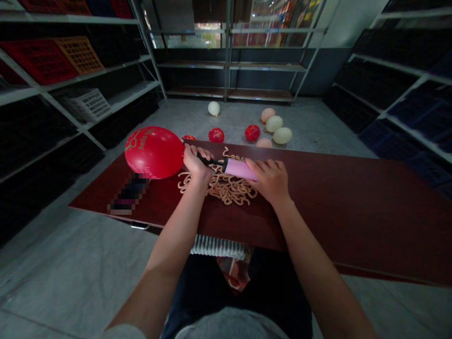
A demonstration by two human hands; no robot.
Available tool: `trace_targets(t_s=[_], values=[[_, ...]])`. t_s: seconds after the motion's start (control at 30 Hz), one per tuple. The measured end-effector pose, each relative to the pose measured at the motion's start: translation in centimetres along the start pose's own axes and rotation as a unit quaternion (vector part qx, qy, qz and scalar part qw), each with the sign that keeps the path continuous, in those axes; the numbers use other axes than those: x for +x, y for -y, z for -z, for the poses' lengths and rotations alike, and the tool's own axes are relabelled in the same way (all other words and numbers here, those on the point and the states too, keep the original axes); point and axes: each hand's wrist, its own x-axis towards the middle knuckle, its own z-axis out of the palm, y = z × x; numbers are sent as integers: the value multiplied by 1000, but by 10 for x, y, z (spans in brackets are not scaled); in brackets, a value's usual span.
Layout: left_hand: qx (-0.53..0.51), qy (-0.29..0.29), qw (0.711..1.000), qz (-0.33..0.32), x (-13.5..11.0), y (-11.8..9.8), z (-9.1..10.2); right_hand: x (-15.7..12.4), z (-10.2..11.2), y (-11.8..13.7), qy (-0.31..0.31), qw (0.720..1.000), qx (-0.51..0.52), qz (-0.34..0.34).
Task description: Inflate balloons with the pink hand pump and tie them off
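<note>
A red inflated balloon (154, 152) with white print hovers over the left part of the dark red table (353, 197). My left hand (196, 165) is closed around the balloon's neck and the black nozzle of a pink hand pump (237, 168). My right hand (270, 180) is closed on the pump's pink body. Under both hands lies a heap of uninflated beige balloons (226, 188).
A blurred dark object (129, 195) lies on the table's left. Several inflated red, cream and peach balloons (273, 125) sit on the floor beyond the table. Metal shelves with crates (52, 56) line both sides and the back wall.
</note>
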Motion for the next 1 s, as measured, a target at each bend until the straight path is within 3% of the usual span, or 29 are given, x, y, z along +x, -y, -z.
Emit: trace_targets(t_s=[0.3, 0.5, 0.67, 0.8, 1.0], values=[[-31, -33, 999, -22, 14, -13, 9, -16, -2, -27, 11, 997, -1, -70], [-27, -41, 998, -40, 8, -36, 2, -24, 1, -44, -12, 995, -6, -96], [-41, -18, 998, -51, 0, -50, -5, -24, 5, -40, -40, 993, -13, -113], [-38, -14, 997, -60, -1, -48, -6, -21, 4, -35, -45, 993, -19, -109], [-23, 14, 999, -40, -9, -28, -10, -19, 2, -25, -5, 997, 6, -72]])
